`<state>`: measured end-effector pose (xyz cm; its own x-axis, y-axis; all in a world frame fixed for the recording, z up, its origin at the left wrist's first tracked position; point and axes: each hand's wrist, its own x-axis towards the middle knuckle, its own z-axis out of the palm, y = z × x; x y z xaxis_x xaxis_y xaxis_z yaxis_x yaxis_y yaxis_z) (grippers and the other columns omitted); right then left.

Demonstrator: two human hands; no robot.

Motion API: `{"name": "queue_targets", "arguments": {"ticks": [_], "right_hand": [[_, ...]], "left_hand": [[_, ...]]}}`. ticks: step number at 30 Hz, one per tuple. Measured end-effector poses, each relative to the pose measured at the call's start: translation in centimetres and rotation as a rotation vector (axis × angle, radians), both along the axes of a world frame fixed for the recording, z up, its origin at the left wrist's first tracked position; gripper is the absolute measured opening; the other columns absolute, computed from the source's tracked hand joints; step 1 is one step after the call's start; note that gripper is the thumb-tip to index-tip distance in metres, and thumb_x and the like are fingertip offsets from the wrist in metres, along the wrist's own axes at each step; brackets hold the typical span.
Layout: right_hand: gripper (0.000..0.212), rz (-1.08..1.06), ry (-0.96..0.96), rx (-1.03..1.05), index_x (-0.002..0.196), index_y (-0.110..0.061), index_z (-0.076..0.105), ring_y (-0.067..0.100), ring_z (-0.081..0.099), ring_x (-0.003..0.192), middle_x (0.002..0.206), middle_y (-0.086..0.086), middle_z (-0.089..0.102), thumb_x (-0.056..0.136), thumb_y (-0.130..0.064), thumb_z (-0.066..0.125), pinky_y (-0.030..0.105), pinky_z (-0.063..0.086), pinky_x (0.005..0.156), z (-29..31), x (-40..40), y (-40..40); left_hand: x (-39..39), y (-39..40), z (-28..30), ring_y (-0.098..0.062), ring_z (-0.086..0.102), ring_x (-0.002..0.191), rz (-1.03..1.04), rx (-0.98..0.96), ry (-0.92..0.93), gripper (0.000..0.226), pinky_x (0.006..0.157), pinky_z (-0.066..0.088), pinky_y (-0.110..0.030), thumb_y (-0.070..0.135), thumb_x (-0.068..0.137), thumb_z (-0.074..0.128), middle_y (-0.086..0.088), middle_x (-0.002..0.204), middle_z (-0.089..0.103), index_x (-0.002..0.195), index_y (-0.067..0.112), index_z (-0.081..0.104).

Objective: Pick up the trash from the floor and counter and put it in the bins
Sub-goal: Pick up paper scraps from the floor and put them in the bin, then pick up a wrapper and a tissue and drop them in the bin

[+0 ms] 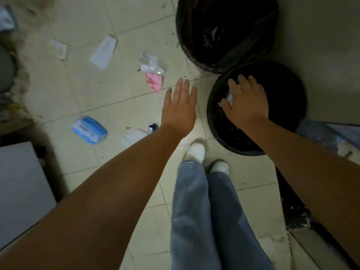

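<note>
Two black bins stand at the upper right: a near one (288, 90) and a far one (233, 18) lined with a black bag. My right hand (246, 101) hovers over the near bin, fingers spread, with a pale scrap (230, 97) showing just below it inside the bin. My left hand (180, 109) is flat and open above the floor, left of that bin. Trash lies on the tiles: a pink piece (154, 82), a clear plastic wrapper (152, 64), white papers (103, 52) (59, 48), a blue tissue pack (89, 130), and a small bottle (151, 129) by a white sheet (133, 137).
My jeans and white shoes (195, 151) stand just below the near bin. A white cabinet or appliance (21, 190) fills the lower left. Dirt and clutter line the left edge. A blue plastic sheet (321, 133) and dark debris lie along the right wall.
</note>
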<state>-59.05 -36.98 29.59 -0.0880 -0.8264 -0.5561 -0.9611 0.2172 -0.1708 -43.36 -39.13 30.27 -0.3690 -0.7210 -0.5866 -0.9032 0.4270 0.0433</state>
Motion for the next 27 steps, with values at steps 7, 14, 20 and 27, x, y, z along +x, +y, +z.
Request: {"name": "queue_targets", "arguments": {"ticks": [7, 14, 20, 27], "right_hand": [[0.079, 0.125, -0.094, -0.095, 0.138, -0.003, 0.034, 0.044, 0.025, 0.137, 0.148, 0.027, 0.031, 0.075, -0.046, 0.013, 0.052, 0.023, 0.113, 4.3, 15.5, -1.0], [0.056, 0.044, -0.006, 0.083, 0.145, -0.011, 0.016, 0.03, 0.007, 0.145, 0.157, 0.013, 0.012, 0.097, -0.034, 0.034, 0.042, 0.009, 0.12, -0.5, 29.7, 0.9], [0.058, -0.138, 0.068, 0.256, 0.143, -0.01, 0.022, 0.03, 0.02, 0.141, 0.153, 0.013, 0.025, 0.094, -0.031, 0.045, 0.043, 0.024, 0.115, -6.5, 34.8, 5.0], [0.076, -0.422, 0.059, 0.393, 0.143, -0.005, 0.014, 0.035, 0.034, 0.133, 0.147, 0.019, 0.03, 0.088, -0.028, 0.06, 0.044, 0.037, 0.106, -20.9, 35.4, 6.0]], "left_hand": [[18.0, 0.3, 3.8, -0.028, -0.011, 0.147, 0.209, -0.082, -0.138, 0.065, 0.122, -0.001, -0.042, 0.035, 0.101, 0.028, -0.014, 0.16, -0.009, 0.149, 0.008, -0.006], [33.4, 3.5, -0.8, -0.03, -0.006, 0.148, 0.159, 0.047, -0.115, 0.067, 0.122, 0.004, -0.044, 0.039, 0.1, 0.032, -0.016, 0.16, -0.003, 0.149, 0.008, -0.001], [40.0, 5.5, -7.3, -0.031, -0.006, 0.148, 0.144, 0.185, -0.055, 0.075, 0.122, 0.004, -0.044, 0.042, 0.098, 0.04, -0.016, 0.159, -0.004, 0.149, 0.007, -0.001], [38.4, 5.9, -21.9, -0.031, 0.016, 0.145, 0.272, 0.29, -0.01, 0.076, 0.116, 0.026, -0.041, 0.036, 0.095, 0.05, -0.018, 0.157, 0.014, 0.148, 0.004, 0.006]]}}
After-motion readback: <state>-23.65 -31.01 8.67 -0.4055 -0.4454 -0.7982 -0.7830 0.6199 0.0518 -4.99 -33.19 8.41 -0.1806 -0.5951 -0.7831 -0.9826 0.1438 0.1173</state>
